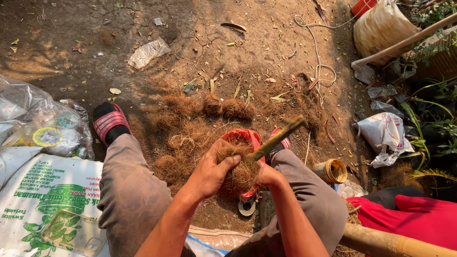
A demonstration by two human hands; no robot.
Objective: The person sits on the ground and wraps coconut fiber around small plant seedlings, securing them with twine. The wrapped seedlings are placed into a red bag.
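- While the person sits low over bare dirt ground [266,43] with knees spread, both forearms reach forward and meet between the legs.
- Left hand [209,173]: wrist bent inward, palm turned toward the body's middle, fingers [228,163] curled over a brown clump of coconut fibre [240,171] and clenched on its top and side.
- Right hand [267,175]: mostly hidden behind the fibre; it grips a green bamboo stick [278,139] that slants up and away to the right. How its fingers lie I cannot tell beyond that grasp.
- The fibre clump sits inside a red pot [247,138], held between the knees just above the ground.
- More loose fibre [190,128] lies spread on the dirt ahead, with three small fibre balls [228,107] beyond it.
- A yellow-lidded jar [332,171] stands beside the right knee; a printed white sack [43,195] lies under the left leg.
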